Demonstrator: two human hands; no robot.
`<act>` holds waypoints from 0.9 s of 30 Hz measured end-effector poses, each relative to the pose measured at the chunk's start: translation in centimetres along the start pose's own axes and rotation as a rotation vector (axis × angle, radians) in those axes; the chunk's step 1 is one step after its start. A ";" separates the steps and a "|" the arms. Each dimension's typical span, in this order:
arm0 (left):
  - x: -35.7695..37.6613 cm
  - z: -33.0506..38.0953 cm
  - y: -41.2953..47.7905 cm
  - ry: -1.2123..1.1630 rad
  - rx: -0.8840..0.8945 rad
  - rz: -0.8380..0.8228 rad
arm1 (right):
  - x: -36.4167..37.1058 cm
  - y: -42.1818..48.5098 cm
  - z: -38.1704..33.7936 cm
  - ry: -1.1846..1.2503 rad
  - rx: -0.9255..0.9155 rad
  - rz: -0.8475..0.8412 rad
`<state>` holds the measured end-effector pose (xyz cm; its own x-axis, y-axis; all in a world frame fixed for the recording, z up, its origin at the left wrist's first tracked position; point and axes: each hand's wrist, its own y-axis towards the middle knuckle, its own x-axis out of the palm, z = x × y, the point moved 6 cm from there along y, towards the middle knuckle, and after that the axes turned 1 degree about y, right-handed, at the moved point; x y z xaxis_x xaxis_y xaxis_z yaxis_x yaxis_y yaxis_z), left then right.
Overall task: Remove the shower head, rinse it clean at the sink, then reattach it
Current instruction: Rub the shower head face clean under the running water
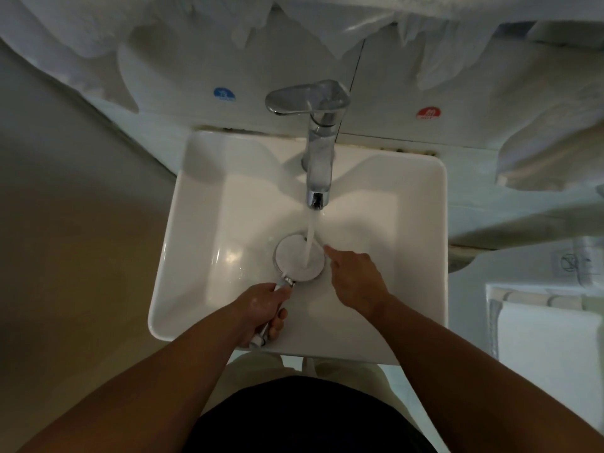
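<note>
The white round shower head (292, 258) lies face up inside the white square sink (202, 223), and water from the chrome tap (318, 152) streams onto its face. My left hand (261, 310) grips the shower head's handle near the front rim. My right hand (354, 277) is just right of the head, its index finger stretched out with the tip at the head's right edge and the other fingers curled under.
White towels or cloths hang above the sink and at the right. A blue sticker (224, 94) and a red sticker (428, 112) sit on the wall either side of the tap. A folded white towel (542, 338) lies at the right.
</note>
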<state>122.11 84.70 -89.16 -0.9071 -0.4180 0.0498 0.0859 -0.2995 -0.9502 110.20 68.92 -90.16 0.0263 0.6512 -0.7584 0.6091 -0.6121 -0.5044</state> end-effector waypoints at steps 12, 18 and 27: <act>-2.5 1.3 1.4 0.315 0.069 0.014 | -0.4 0.2 -2.7 -0.015 -0.156 -0.138; -4.3 3.6 1.6 0.599 0.214 0.075 | -3.3 0.9 -1.4 -0.135 -0.197 -0.229; -5.6 5.6 2.3 0.726 0.318 0.160 | -4.1 1.3 -2.9 -0.144 -0.234 -0.243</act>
<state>129.76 81.53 -89.91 -0.9060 0.1518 -0.3950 0.2510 -0.5589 -0.7904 113.17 66.75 -86.48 -0.2428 0.6853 -0.6866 0.7489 -0.3175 -0.5816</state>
